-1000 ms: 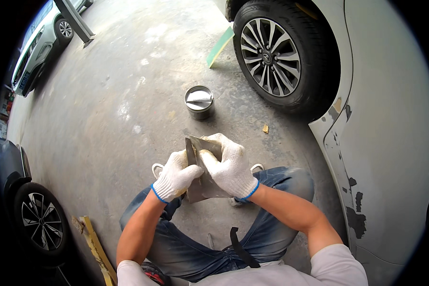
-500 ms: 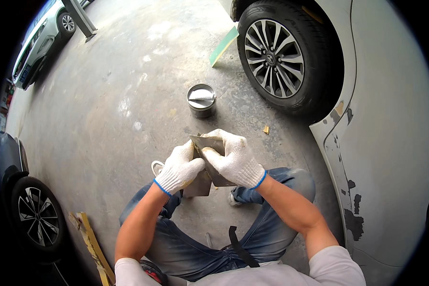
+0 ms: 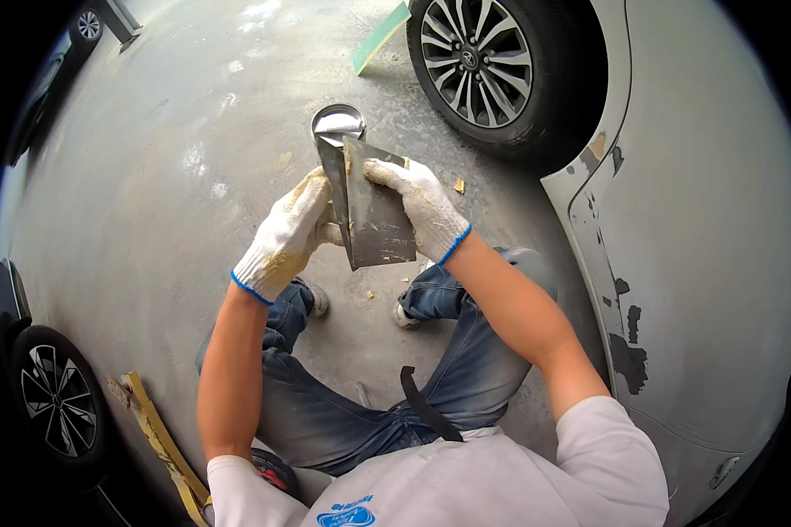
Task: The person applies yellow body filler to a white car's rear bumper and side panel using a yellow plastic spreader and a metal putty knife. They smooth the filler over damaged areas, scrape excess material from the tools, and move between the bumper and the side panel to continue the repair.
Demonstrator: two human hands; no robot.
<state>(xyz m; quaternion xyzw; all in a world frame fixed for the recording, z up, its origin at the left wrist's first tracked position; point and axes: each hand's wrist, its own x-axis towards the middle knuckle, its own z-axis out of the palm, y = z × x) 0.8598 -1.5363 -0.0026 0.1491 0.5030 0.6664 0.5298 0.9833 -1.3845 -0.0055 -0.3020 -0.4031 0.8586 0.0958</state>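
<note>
Both my hands are in white knit gloves with blue cuffs and yellowish residue. My left hand (image 3: pixel 281 228) grips a narrow-looking metal scraper plate (image 3: pixel 334 171), seen almost edge-on. My right hand (image 3: pixel 426 206) is closed on a broader, smeared metal scraper plate (image 3: pixel 380 235). The two plates meet at an angle, held up in front of me. Behind their upper ends, partly covered in view, an open metal can (image 3: pixel 337 118) stands on the concrete floor, with something silvery across its top. A small yellow scrap (image 3: pixel 459 186) lies right of my right hand.
A pale car (image 3: pixel 685 220) with dark chipped patches fills the right, beside a large wheel (image 3: pixel 470 66). A green strip (image 3: pixel 380 39) leans by it. A dark wheel (image 3: pixel 54 400) and yellow-coated wooden piece (image 3: pixel 149 417) are at lower left. A post (image 3: pixel 123 22) stands upper left.
My hands have lifted forward toward the can, and the plates have turned, the broader one now showing its smeared face. My view has shifted, moving the surroundings up in the picture.
</note>
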